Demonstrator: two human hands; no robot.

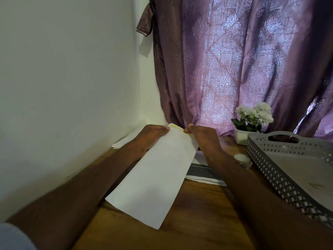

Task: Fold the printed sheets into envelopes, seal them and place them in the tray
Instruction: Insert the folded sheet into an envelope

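Head view: both forearms reach forward over a brown wooden surface (pixel 198 213). The left hand (pixel 151 136) and the right hand (pixel 203 137) each pinch the far end of a long white envelope (pixel 153 177), which slants from the fingertips back toward the person, its near end raised above the surface. A yellowish strip shows along the envelope's far edge between the two hands. Under the right forearm lies a stack of printed sheets (pixel 201 173). Just beside that forearm stands a small roll of tape (pixel 242 159). A grey perforated tray (pixel 273 170) sits at the right, with a pot of white flowers (pixel 252 118) behind it against a purple curtain (pixel 243 60).
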